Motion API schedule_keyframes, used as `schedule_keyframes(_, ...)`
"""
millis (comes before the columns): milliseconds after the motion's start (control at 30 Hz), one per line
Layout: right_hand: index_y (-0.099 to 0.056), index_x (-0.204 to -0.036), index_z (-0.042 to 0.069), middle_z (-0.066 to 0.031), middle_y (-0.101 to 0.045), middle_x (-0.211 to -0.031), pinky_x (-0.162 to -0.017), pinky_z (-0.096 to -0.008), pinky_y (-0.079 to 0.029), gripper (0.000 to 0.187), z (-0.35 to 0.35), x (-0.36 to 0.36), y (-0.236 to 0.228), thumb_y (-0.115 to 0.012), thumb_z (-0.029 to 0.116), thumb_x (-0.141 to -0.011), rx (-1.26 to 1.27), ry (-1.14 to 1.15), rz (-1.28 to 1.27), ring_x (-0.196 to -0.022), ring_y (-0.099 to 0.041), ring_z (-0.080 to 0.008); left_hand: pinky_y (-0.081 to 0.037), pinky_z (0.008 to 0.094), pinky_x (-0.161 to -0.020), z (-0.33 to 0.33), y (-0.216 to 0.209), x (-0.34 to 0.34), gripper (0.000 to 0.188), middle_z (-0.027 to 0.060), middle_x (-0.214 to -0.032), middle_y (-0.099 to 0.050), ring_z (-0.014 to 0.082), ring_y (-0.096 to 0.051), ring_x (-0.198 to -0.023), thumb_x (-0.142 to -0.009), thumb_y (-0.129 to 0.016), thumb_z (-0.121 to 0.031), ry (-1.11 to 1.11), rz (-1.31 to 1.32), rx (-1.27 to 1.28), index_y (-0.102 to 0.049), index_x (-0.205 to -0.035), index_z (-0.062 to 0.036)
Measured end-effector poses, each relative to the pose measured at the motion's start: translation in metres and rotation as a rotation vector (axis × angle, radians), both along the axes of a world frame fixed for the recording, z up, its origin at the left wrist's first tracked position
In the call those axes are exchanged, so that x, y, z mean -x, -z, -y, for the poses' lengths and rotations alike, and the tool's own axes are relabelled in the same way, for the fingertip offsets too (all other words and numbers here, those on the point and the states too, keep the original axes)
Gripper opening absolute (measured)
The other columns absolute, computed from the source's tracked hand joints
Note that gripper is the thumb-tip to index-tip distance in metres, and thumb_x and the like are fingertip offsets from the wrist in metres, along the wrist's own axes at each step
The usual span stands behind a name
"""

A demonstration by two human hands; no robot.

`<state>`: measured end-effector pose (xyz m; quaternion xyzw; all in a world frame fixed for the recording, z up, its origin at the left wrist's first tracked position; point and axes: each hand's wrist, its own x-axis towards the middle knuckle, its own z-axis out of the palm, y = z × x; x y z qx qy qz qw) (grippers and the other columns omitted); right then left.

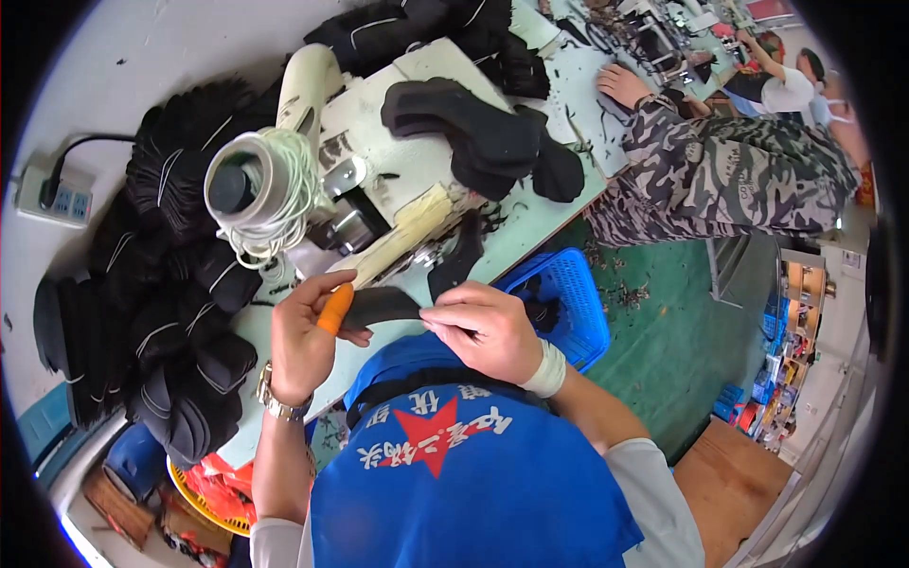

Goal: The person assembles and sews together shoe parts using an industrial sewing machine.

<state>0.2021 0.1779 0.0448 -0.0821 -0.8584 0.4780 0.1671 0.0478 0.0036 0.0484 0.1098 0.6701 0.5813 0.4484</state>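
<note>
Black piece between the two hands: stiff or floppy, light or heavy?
Probably floppy: the black piece looks thin and clothlike. Likely light, as left hand and right hand seem merely to pinch it. Rolling seems unlikely; it looks flat.

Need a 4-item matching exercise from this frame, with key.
1. curved black fabric-like strip
2. blue slotted plastic basket
3. orange finger cover
4. looped white cord

A. worn on the bare left hand
B. around a cream machine part
C. beside the pale green table
D. held with the bare right hand too

Pairs: 1-D, 2-C, 3-A, 4-B
</note>
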Motion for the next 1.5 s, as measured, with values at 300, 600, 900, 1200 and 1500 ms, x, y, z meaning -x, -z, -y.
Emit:
schedule_keyframes(300,-0.066,-0.082,0.0,-0.011,-0.063,-0.076,-0.06,-0.0316,-0.051,0.011,-0.118,0.079,-0.066,-0.069,-0.004,-0.073,-0.573,0.335,-0.373,-0.066,-0.062,-0.0262,-0.057,0.0298,-0.067,0.007,0.007,-0.012,0.032,0.0163,-0.085,-0.067,0.0206,-0.068,-0.074,-0.1,-0.045,-0.014,0.244,0.315,0.002,-0.051,-0.122,0.0069)
schedule_keyframes(600,-0.068,-0.076,0.002,-0.0097,-0.065,-0.088,-0.078,-0.0366,-0.05,0.006,-0.115,0.072,0.017,-0.069,0.004,-0.07,-0.399,0.216,-0.32,-0.09,-0.062,-0.0285,-0.054,0.0266,-0.07,0.007,0.024,-0.027,0.028,0.0122,-0.087,-0.067,0.0145,-0.065,-0.078,-0.096,-0.052,-0.013,0.222,0.293,0.07,-0.056,-0.119,0.0041)
schedule_keyframes(900,-0.051,-0.098,-0.006,-0.0226,-0.064,-0.08,-0.069,-0.0421,-0.051,0.065,-0.014,-0.049,0.147,-0.073,0.05,-0.074,-0.061,0.752,0.804,-0.074,-0.063,-0.0385,-0.054,0.0266,-0.07,0.01,0.04,-0.03,0.028,0.0113,-0.089,-0.068,0.0145,-0.065,-0.079,-0.096,-0.051,-0.012,0.348,0.265,0.09,-0.056,-0.118,0.004)
schedule_keyframes(1200,-0.046,-0.115,-0.008,-0.0181,-0.067,-0.083,-0.074,-0.0353,-0.052,0.053,-0.011,-0.086,0.178,-0.07,0.014,-0.073,0.593,0.874,0.563,-0.078,-0.066,-0.0276,-0.052,0.0255,-0.07,0.017,0.04,-0.042,0.027,0.0103,-0.092,-0.067,0.0131,-0.064,-0.081,-0.095,-0.053,-0.012,0.422,0.283,0.07,-0.056,-0.118,0.0028)
schedule_keyframes(1500,-0.068,-0.097,-0.005,-0.0039,-0.067,-0.087,-0.073,-0.022,-0.048,0.019,-0.135,-0.062,-0.027,-0.068,0.009,-0.085,0.347,0.723,0.094,-0.078,-0.058,-0.0071,-0.053,0.0265,-0.072,0.009,0.032,-0.058,0.029,0.0109,-0.093,-0.067,0.0145,-0.064,-0.082,-0.096,-0.053,-0.015,0.375,0.239,0.077,-0.057,-0.117,0.0037)
